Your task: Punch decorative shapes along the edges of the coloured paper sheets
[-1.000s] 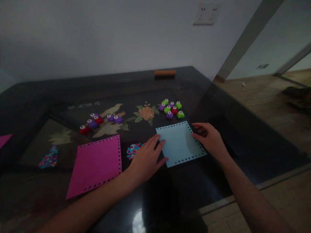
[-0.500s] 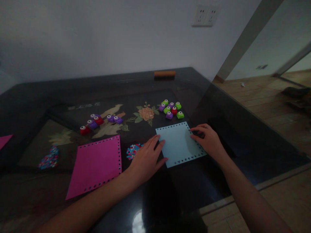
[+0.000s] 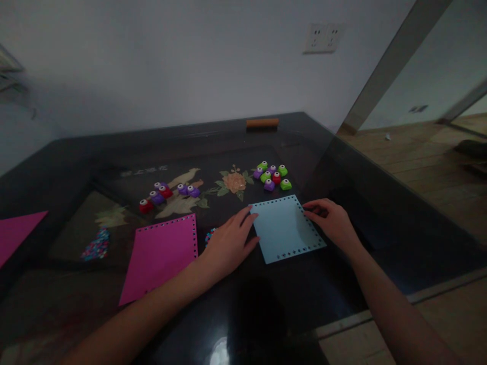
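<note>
Head view: we are shifting our loosely spread left hand (image 3: 227,244) to the far-left corner of the pale-blue, hole-punched paper square (image 3: 283,229) on the glossy black table (image 3: 312,286), seemingly steadying it, our curled right hand (image 3: 330,218) sitting at its right edge, grip unclear.

Pale wall (image 3: 171,66), glossy dark table (image 3: 319,284), tan floor (image 3: 411,152); light dim.

Seemingly a home room, flower-patterned dark table (image 3: 304,147), double wall socket (image 3: 322,38), plank-look floor (image 3: 414,151)
</note>
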A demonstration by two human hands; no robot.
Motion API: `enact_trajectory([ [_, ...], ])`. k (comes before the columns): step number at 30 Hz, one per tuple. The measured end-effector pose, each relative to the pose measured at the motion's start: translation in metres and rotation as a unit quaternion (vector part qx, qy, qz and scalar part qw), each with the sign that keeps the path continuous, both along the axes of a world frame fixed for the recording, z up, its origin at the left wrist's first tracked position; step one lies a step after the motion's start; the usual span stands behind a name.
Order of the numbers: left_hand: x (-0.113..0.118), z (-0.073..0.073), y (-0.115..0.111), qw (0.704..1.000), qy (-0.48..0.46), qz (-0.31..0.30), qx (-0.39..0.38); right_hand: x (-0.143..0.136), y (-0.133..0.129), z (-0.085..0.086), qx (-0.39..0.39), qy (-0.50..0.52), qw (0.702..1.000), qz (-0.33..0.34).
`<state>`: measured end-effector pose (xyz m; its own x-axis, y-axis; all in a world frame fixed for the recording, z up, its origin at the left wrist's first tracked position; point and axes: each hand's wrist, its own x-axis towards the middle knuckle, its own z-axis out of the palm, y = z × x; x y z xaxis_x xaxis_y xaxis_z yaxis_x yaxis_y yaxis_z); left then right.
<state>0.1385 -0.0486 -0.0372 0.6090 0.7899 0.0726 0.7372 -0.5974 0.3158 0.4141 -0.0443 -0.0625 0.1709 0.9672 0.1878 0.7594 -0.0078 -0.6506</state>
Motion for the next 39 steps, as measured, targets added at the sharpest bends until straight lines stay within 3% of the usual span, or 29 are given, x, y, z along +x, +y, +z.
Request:
enact_trajectory([
  [4,-0.024,0.014,0.008,0.999,-0.040,0.032,0.007,0.001,0.002,-0.002,-0.003,0.008,1.000,0.000],
  [7,-0.062,0.015,0.015,0.996,-0.068,0.044,0.034,0.001,0.002,-0.001,-0.001,0.019,1.000,-0.006],
  [13,-0.159,-0.006,0.020,0.985,-0.059,0.117,0.110,0.003,0.004,-0.003,-0.007,0.022,1.000,-0.020],
  [17,-0.199,-0.020,0.018,0.978,-0.048,0.146,0.141,0.006,0.006,-0.007,0.002,0.034,0.999,-0.035],
  [24,-0.205,-0.012,0.015,0.984,-0.014,0.124,0.128,-0.014,0.003,0.009,0.038,0.044,0.998,-0.033],
  [26,-0.204,-0.011,0.014,0.986,-0.009,0.111,0.123,-0.036,0.002,0.020,0.057,0.033,0.998,0.012],
  [31,-0.204,-0.012,0.012,0.991,0.006,0.096,0.094,-0.116,0.007,0.045,0.074,-0.033,0.974,0.211],
  [35,-0.206,-0.010,0.011,0.991,0.014,0.111,0.074,-0.182,0.022,0.044,0.067,-0.114,0.932,0.337],
  [39,-0.211,-0.010,0.010,0.990,0.024,0.126,0.057,-0.225,0.042,0.033,0.057,-0.211,0.897,0.384],
])
